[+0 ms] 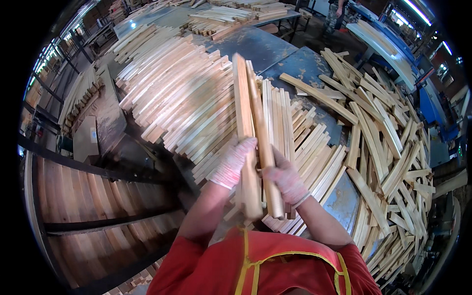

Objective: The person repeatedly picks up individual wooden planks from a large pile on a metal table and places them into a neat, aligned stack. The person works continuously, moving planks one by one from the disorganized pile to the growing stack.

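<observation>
Both my hands wear pale work gloves with reddish marks. My left hand (235, 161) is closed round a long wooden strip (243, 103) that points away from me. Beside it, my right hand (285, 178) grips a second wooden strip (260, 120), narrower and darker along its face. The two strips stand nearly side by side, a thin gap between them toward the far end. Beneath them lie rows of similar strips (282, 110) on the dark metal table (263, 46). My right fingers are partly blurred.
A wide row of aligned strips (187, 93) covers the table's left. On the right rises a jumbled heap of strips (378, 142). A dark-framed rack with boards (93, 196) stands at the lower left. A person (334, 17) stands at the far right, near a blue machine (388, 39).
</observation>
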